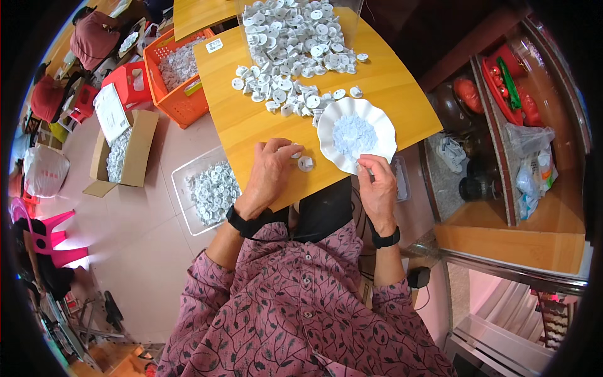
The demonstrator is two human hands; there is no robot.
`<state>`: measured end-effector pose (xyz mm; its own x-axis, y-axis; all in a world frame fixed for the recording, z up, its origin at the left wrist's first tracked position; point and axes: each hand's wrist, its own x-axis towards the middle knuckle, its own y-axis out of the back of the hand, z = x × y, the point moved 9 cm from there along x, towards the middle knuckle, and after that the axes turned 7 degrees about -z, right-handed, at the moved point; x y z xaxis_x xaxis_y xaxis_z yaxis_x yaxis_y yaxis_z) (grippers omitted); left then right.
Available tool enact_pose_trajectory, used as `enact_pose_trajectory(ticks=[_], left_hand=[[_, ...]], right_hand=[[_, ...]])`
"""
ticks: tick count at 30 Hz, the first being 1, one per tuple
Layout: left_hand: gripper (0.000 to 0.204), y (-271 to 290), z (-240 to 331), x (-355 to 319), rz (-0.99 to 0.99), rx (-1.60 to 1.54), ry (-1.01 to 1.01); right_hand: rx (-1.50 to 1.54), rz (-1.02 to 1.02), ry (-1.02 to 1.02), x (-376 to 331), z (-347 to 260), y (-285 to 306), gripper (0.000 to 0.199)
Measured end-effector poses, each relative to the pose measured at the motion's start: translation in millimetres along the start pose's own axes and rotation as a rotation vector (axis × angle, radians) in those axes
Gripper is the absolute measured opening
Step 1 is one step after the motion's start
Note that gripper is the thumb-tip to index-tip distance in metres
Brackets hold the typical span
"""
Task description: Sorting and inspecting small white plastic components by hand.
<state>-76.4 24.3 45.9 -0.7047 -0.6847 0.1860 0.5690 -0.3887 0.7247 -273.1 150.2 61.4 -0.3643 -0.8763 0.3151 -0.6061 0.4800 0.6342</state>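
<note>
My left hand [270, 169] is closed at the front edge of the yellow table, thumb and fingertips around a small white round plastic part, mostly covered by the fingers. Just right of those fingers lies a loose white round plastic part [306, 164]. A white plate with a wavy rim [325, 129] holds a heap of tiny pale-blue pieces [353, 134], too small to name. At the plate's near rim, my right hand [378, 191] has thumb and fingers pinched together; what is between them, if anything, cannot be made out. Both wrists wear black bands.
A clear bin of white plastic parts [295, 31] spills across the yellow table [232, 94]. Left on the floor are a clear tub [213, 195], a cardboard box [139, 151] and an orange crate [188, 103]. Shelves [502, 176] stand right. Other people sit far left.
</note>
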Motion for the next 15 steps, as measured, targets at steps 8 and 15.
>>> enact_pose_trajectory(ticks=[8,15], left_hand=[[0.036,-0.2,0.4,-14.4,0.087,-0.019,0.06],[0.033,-3.1,-7.1,-27.9,0.194,-0.103,0.124]], right_hand=[[-0.215,-0.106,0.086,-0.8,-13.9,-17.7,0.022],[-0.313,-0.128,0.112,-7.2,-10.9,-22.7,0.026]])
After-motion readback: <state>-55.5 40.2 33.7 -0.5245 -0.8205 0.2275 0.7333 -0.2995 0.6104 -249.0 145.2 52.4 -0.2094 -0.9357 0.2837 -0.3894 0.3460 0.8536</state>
